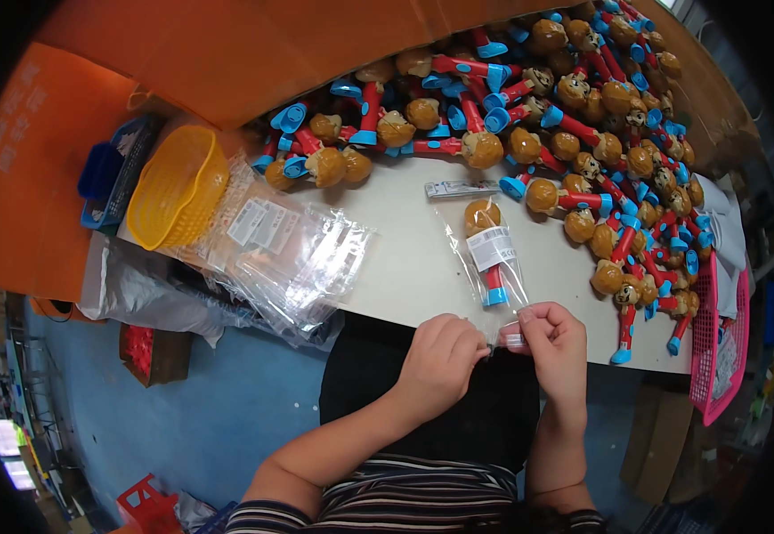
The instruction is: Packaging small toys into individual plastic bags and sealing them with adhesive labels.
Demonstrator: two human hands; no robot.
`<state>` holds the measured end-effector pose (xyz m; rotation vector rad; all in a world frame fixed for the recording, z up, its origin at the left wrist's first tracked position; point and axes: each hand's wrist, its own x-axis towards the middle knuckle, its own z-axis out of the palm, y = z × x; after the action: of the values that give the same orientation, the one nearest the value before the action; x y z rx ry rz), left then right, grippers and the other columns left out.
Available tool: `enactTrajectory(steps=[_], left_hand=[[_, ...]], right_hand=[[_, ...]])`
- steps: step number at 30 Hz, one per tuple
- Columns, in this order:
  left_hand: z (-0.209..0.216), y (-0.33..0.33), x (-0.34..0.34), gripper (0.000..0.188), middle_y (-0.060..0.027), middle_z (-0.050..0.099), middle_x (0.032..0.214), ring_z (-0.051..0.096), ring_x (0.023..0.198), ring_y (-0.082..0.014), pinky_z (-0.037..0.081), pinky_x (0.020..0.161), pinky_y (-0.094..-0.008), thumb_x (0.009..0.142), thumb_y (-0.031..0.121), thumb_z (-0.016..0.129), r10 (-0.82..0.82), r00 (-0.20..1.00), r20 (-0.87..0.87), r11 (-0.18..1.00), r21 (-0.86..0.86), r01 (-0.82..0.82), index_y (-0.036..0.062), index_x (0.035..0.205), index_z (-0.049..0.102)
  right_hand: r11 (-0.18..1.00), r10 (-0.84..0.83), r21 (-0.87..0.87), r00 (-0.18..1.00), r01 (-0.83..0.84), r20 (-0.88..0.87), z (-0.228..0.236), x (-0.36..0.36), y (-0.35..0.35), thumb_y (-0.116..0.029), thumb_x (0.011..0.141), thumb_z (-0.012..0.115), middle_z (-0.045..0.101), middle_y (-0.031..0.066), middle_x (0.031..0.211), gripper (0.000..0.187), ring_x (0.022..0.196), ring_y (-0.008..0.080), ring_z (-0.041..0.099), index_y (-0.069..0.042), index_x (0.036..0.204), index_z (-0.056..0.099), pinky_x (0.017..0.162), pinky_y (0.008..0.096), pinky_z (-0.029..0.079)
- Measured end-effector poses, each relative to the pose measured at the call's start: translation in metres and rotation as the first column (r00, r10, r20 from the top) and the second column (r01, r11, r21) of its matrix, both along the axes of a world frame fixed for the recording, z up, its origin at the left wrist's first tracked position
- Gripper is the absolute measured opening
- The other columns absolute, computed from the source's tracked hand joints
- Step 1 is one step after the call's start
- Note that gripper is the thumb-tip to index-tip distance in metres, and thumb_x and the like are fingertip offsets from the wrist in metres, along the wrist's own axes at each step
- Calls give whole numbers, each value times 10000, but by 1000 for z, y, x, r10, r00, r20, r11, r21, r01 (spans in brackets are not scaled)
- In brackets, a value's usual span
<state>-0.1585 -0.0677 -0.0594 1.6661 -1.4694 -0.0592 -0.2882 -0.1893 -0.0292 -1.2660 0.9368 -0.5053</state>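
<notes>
With the clock centred on the person's hands and twelve pointing straight away, the left hand [443, 360] and the right hand [550, 345] both pinch the near end of a clear bag [460, 255], fingers closed on the film and hiding part of that end. The bag reaches toward twelve on the table [396, 267]; inside it lies a toy [483, 216] with a brown round head, red stem and blue foot, a white label [491, 247] covering part of the stem. A flat printed packet [462, 189] lies just past the head.

A heap of similar toys [614, 96] crowds the table from eleven round to three, its nearest pieces at the table's edge on the right hand's side. A pink basket [722, 343] stands at three, bounding that side. At ten, a stack of clear bags [284, 254] takes up the surface, a yellow basket [178, 191] beside it and blue containers [106, 178] beyond. An orange panel [200, 53] rises behind at eleven.
</notes>
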Motion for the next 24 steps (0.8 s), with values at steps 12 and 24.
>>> enactTrajectory(steps=[12,24], left_hand=[[16,-10,-11,224,-61,616,881,602,858,-254,450,749,-366,719,74,786,36,999,-4,993,-113,-36,48,915,681],[21,-11,-3,167,-100,598,840,580,823,-309,464,751,-388,745,43,752,-16,987,-159,1000,-20,13,33,873,646]], right_hand=[[993,119,23,993,-119,14,4,-2,2,-20,952,582,685,65,790,100,725,74,641,64,979,629,656,197,512],[995,66,-73,998,-65,8,7,4,7,-27,970,578,696,80,798,99,747,78,652,64,980,614,671,200,517]])
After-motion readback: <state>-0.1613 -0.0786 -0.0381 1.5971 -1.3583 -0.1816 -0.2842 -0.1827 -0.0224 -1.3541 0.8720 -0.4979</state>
